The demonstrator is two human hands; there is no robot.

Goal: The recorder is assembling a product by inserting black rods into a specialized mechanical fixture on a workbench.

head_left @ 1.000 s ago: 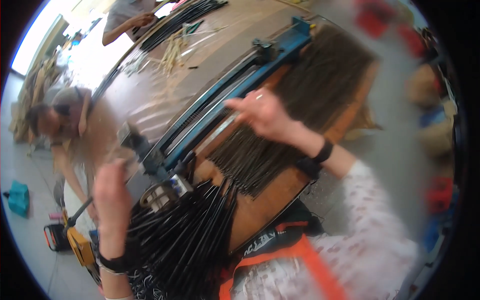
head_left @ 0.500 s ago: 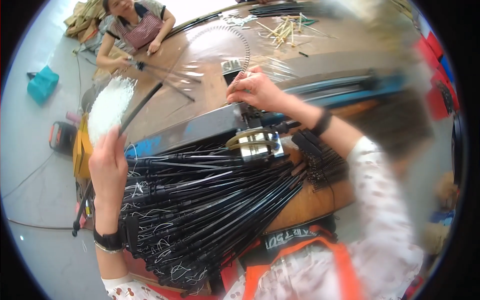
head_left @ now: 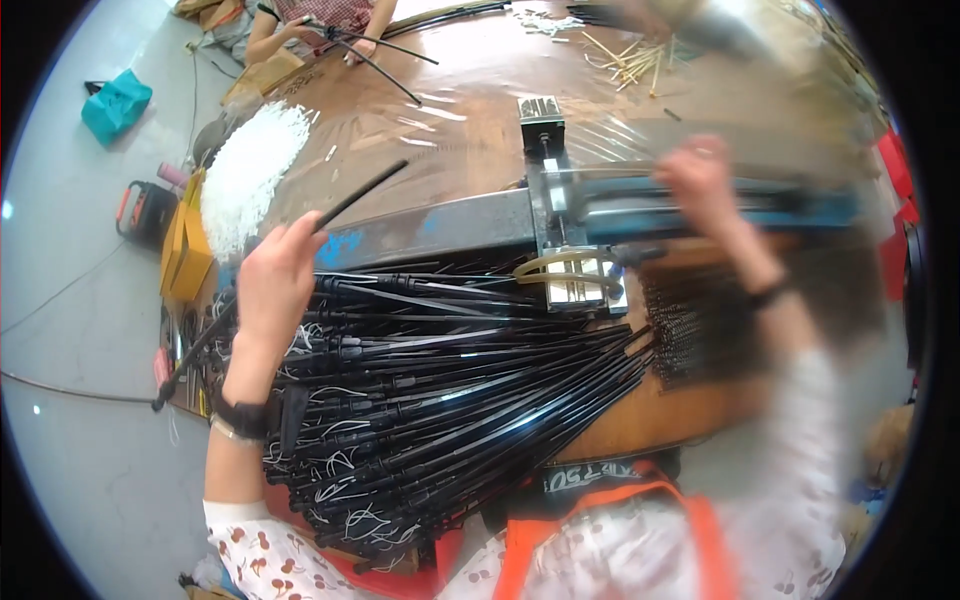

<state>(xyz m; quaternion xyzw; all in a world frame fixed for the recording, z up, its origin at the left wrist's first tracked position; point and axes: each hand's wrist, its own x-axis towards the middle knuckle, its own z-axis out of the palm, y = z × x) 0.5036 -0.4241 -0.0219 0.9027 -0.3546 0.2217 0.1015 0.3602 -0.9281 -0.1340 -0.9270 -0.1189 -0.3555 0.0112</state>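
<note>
A person's left hand (head_left: 275, 280) held a slanting black rod (head_left: 368, 186) above the surface (head_left: 465, 145), fingers closed around it, near a heap of white pieces (head_left: 255, 180). Beside the heap stood a yellow box (head_left: 185, 250), its contents unclear; a teal bag (head_left: 117, 107), its inside hidden, sat on the floor (head_left: 90, 300). The right hand's (head_left: 700, 185) fingers were curled, too blurred to tell whether they gripped anything.

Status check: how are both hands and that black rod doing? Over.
Left hand grips black rod. Right hand blurred, near the blue rail; grip unclear. Metal machine stands between the hands.
</note>
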